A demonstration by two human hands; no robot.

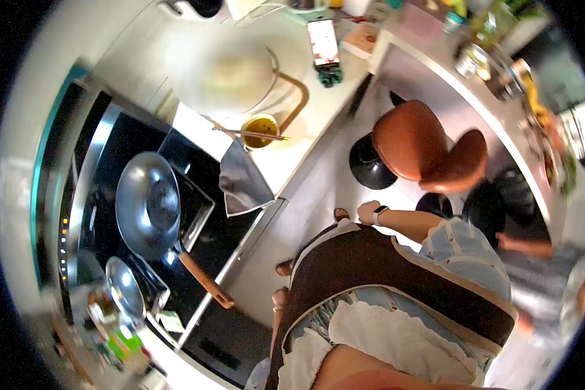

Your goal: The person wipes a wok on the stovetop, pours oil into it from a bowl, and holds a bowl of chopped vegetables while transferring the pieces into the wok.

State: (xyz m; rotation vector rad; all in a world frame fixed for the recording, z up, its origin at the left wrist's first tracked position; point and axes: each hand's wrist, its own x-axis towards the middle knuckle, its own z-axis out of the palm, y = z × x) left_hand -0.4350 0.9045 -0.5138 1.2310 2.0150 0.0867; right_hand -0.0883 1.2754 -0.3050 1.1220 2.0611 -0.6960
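Pan on the left stove
The right hand looks clenched; the left hand is nearest the handle, its grip unclear. A bowl sits on the far tabletop.

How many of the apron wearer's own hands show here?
2: the right hand, with a watch at its wrist, and the left hand, beside the brown apron, its fingers perhaps partly hidden.
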